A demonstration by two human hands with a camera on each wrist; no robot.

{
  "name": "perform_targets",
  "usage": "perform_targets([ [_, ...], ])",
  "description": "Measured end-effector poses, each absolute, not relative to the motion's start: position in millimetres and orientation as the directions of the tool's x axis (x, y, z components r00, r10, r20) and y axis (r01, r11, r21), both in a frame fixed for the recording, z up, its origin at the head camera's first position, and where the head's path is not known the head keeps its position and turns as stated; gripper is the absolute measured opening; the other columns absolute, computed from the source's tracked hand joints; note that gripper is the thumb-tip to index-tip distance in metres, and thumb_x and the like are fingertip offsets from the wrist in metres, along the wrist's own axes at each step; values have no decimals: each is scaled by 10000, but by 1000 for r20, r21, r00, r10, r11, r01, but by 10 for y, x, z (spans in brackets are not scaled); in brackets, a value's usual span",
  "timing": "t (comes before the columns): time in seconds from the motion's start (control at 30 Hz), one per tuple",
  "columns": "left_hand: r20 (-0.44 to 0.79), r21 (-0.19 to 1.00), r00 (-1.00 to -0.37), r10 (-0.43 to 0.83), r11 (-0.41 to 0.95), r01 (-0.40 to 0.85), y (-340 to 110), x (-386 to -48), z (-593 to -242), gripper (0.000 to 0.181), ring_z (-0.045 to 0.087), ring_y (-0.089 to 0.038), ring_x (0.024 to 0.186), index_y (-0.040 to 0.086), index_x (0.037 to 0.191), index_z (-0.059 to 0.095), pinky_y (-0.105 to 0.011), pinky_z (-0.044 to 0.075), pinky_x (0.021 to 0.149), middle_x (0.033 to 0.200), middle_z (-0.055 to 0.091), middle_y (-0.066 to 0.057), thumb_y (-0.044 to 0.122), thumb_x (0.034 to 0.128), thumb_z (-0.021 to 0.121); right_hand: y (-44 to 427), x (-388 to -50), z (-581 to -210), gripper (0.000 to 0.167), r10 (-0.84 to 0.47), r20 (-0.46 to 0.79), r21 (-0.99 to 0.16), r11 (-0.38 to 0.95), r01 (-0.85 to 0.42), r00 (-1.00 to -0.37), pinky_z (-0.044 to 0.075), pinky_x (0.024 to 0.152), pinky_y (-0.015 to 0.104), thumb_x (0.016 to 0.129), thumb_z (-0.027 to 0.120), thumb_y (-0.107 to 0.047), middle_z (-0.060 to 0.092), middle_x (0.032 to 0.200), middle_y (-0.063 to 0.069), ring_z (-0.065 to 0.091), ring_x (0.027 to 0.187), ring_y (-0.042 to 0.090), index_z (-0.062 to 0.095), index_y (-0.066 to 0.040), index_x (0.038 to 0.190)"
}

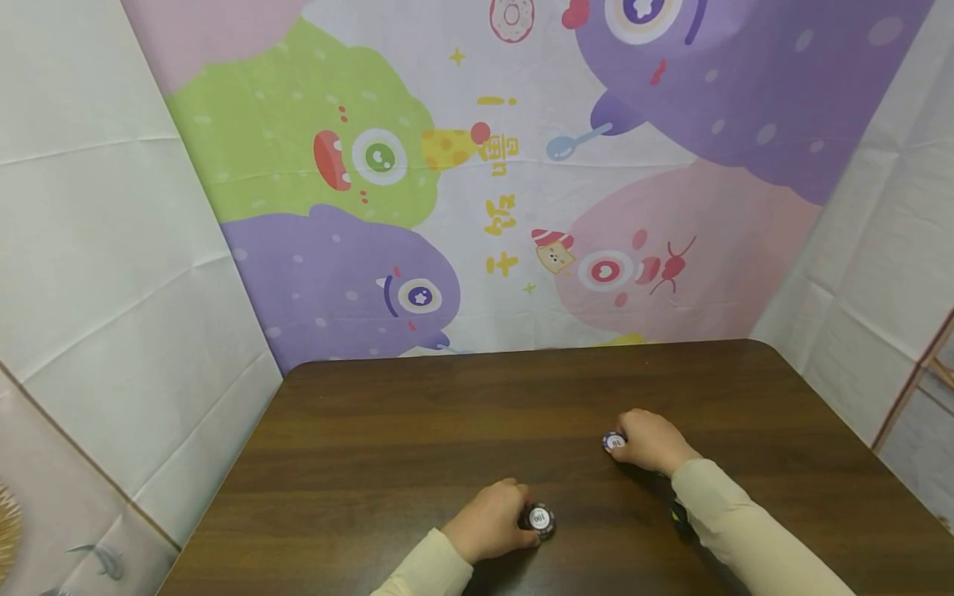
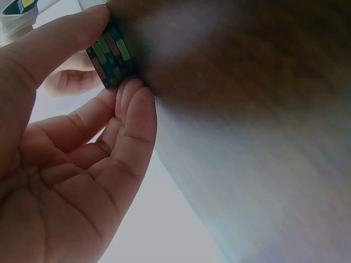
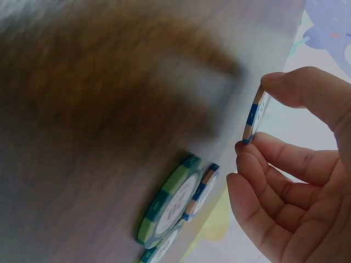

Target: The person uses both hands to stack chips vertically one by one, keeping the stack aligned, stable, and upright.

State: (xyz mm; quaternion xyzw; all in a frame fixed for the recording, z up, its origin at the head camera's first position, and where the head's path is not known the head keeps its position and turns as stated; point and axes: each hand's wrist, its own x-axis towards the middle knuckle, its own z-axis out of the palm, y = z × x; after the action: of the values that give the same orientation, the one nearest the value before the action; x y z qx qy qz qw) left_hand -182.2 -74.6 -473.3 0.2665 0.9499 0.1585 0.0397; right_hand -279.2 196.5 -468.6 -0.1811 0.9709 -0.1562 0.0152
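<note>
At the front middle of the table (image 1: 417,414), my left hand (image 1: 488,521) grips a short stack of poker chips (image 1: 541,519) between thumb and fingers. The top chip is black with a white centre marked 100. In the left wrist view the edges of the stack (image 2: 112,57) show dark, green and brownish bands. Farther forward and right, my right hand (image 1: 654,443) pinches a single blue-and-white poker chip (image 1: 614,442) by its edge. Seen from the right wrist, the blue chip (image 3: 255,116) is between thumb and fingertips. Whether it touches the table I cannot tell.
Green poker chips (image 3: 170,205) and another blue chip (image 3: 203,192) lie close together on the table near my right hand. In the head view, a dark and green chip (image 1: 679,516) is partly hidden by my right sleeve. A cartoon-printed cloth (image 1: 507,314) hangs behind the table.
</note>
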Motion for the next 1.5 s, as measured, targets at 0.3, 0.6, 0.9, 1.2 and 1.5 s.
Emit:
perform_targets([
  [0.3,17,325,-852,523,803,500,-746,-1825,-4750,305,504,-15,707,110,921,676,-182,448,644,813,599,66,258,714,843,1862,-2716,-4618,209,-384,42,-309,873,-377,-923,406,618,308,768,753,-211,593,783,17,459,679,143,652,-47,852],
  [0.6,18,312,-853,522,807,501,-746,-1832,-4755,311,502,-17,700,111,911,678,-186,446,636,800,598,62,272,705,847,1725,-2632,-4581,227,-434,118,-298,842,-449,-893,427,607,304,746,768,-242,591,781,-1,465,665,117,665,-66,845],
  [0.9,27,322,-853,521,803,501,-744,-1830,-4755,300,490,-14,684,120,886,674,-184,435,622,790,586,66,268,693,850,1561,-2503,-4534,299,-486,128,-322,804,-500,-864,487,674,310,740,788,-263,627,846,-2,537,717,92,679,-49,918],
  [1.2,13,323,-855,518,807,494,-745,-1842,-4763,299,473,-10,667,116,884,674,-183,428,609,784,577,67,266,700,856,1421,-2377,-4515,311,-541,123,-333,767,-548,-832,482,671,287,733,798,-281,618,864,-29,542,741,78,672,-70,924],
  [1.5,27,318,-853,521,804,502,-745,-1836,-4763,289,461,-8,667,128,861,662,-182,415,605,775,563,80,261,695,857,1324,-2283,-4501,283,-611,123,-334,716,-613,-782,436,618,241,750,791,-284,617,868,-33,490,702,45,679,-82,913],
])
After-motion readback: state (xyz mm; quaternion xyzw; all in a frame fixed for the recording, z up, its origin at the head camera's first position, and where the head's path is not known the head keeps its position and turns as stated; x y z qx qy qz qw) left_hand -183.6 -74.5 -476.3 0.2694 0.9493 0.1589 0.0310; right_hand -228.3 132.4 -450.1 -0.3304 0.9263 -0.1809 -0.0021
